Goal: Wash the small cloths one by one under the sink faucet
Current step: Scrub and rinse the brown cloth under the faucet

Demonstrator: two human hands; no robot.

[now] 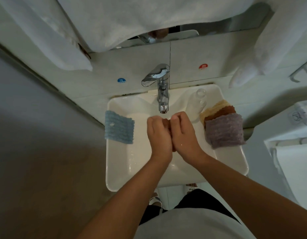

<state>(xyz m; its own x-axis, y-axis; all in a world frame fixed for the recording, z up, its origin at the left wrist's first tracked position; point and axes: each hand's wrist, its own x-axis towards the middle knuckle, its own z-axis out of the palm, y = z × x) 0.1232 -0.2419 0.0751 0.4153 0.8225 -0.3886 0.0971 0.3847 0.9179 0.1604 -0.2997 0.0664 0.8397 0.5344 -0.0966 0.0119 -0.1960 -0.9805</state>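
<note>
Over the white sink (118, 169), just below the chrome faucet (162, 94), my left hand (158, 133) and my right hand (182, 131) are pressed together, fingers curled round a small brown cloth (166, 122) that shows only between the knuckles. A blue cloth (119, 127) lies flat on the sink's left rim. On the right rim sits a stack of cloths: purple (224, 131) on top, a brown one (221, 112) and a yellow one (211, 109) beneath. I cannot see whether water is running.
A clear glass (199, 100) stands at the sink's back right. White towels (149, 16) hang over the mirror above, and more hang at the right (276, 49). Blue cold (121, 80) and red hot (203, 66) stickers mark the tiled wall.
</note>
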